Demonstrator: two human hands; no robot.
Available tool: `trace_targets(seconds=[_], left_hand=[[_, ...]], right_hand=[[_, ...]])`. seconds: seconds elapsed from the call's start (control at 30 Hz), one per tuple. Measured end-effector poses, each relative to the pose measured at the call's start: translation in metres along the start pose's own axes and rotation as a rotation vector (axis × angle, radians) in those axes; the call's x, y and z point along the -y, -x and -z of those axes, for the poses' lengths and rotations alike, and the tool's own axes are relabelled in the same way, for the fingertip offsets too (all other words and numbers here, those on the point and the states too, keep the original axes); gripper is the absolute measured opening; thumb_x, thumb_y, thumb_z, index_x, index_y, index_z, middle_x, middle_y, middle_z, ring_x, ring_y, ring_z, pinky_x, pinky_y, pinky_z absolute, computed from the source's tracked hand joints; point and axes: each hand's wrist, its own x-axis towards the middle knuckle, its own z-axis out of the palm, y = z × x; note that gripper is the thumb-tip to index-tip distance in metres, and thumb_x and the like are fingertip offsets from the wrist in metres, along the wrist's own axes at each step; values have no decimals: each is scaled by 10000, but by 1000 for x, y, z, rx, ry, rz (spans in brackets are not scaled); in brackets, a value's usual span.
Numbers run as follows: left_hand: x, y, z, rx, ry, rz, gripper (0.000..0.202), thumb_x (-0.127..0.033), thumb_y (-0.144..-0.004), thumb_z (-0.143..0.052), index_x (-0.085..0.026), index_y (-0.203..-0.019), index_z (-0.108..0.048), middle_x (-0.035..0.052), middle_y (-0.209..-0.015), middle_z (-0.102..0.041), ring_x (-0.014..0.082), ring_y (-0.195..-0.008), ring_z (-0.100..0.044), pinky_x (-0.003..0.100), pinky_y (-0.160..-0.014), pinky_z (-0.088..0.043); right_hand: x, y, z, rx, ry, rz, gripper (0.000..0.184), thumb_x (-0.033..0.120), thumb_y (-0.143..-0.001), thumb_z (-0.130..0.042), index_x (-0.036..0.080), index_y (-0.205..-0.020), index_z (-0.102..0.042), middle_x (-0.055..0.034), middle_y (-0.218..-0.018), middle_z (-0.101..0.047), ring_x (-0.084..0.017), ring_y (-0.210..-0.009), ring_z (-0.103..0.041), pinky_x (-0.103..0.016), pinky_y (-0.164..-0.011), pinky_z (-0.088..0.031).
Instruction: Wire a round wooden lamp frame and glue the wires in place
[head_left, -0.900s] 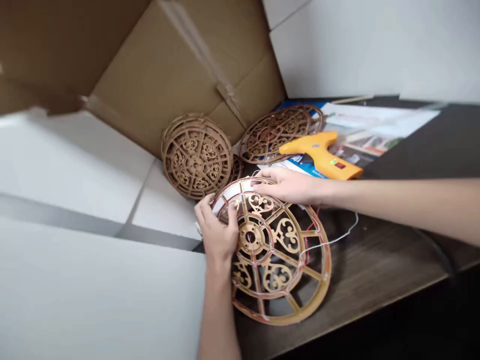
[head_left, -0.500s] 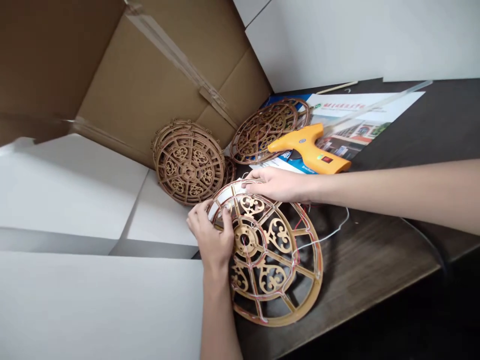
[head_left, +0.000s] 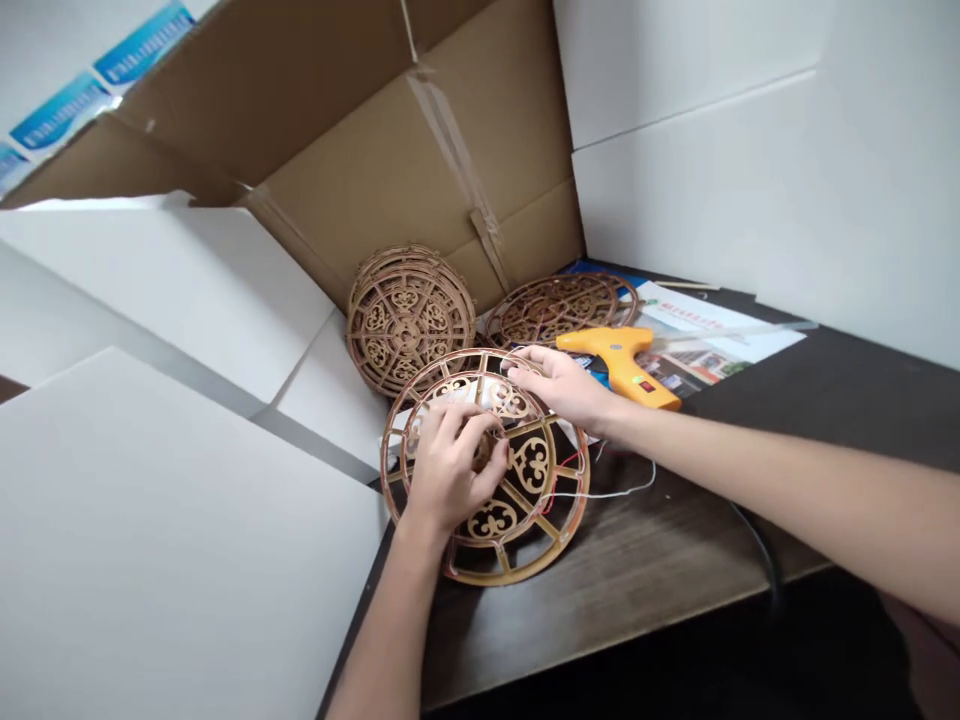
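While L hand (head_left: 450, 465) grips the openwork wooden wheel (head_left: 536, 500) near its hub, R hand (head_left: 562, 385) lies palm-down on wheel's upper rim, fingers extended & fairly wide, touching w/o clear clamp. L fingers (head_left: 480, 428) curled narrow over spokes at hub; exact contact hidden by hand. Wheel sits on dark wood table (head_left: 637, 570), just beside white board panel (head_left: 165, 530); thin red wires run along its ribs, white wire (head_left: 611, 495) trails R across table. Behind: 2nd wheel (head_left: 409, 320) tilted against cardboard box wall (head_left: 420, 190); 3rd wheel (head_left: 555, 310) lying flat beyond R hand. Yellow hot glue gun (head_left: 619, 365) on printed leaflet (head_left: 720, 340), just past R fingertips.
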Motion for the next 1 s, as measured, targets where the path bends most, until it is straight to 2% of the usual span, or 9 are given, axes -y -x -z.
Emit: trace_targets(seconds=[0.13, 0.33, 0.47, 0.73, 1.0], left_hand=[[4, 0, -2, -37, 26, -8, 97, -218, -908, -614, -202, -999, -643, 71, -1022, -660, 250, -997, -551, 417, -899, -480], [13, 4, 0, -22, 46, -81, 118, -237, -913, -617, -196, -1012, -667, 84, -1051, -651, 246, -995, -534, 414, -899, -487], [17, 6, 1, -18, 48, -125, 130, -272, -913, -622, -194, -1011, -657, 83, -1063, -660, 252, -1016, -534, 428, -927, -481], [21, 8, -2, -27, 68, -121, 157, -300, -915, -632, -188, -1026, -634, 80, -1063, -671, 245, -1017, -540, 417, -917, -479], [25, 9, -1, 18, 68, -152, 160, -341, -936, -621, -202, -1000, -670, 79, -1068, -650, 240, -1014, -522, 428, -925, -476]], right_hand=[[1, 1, -1, -13, -5, -15, 325, 470, -812, -650, 205, -993, -598, -28, -904, -662, -192, -816, -628, -343, -724, -537], [4, 3, -4, 22, -35, -67, 366, 477, -773, -706, 209, -988, -581, -34, -925, -677, -187, -791, -638, -350, -720, -542], [4, 4, -5, 41, -56, -91, 415, 499, -750, -732, 215, -1007, -571, -57, -1009, -685, -190, -805, -646, -335, -674, -540], [2, 4, -5, 41, -69, -101, 446, 516, -736, -764, 218, -1012, -580, -54, -1056, -686, -206, -886, -661, -339, -706, -555], [0, 5, -5, 64, -66, -108, 455, 516, -730, -782, 220, -1013, -584, -29, -971, -679, -185, -818, -649, -336, -701, -551]])
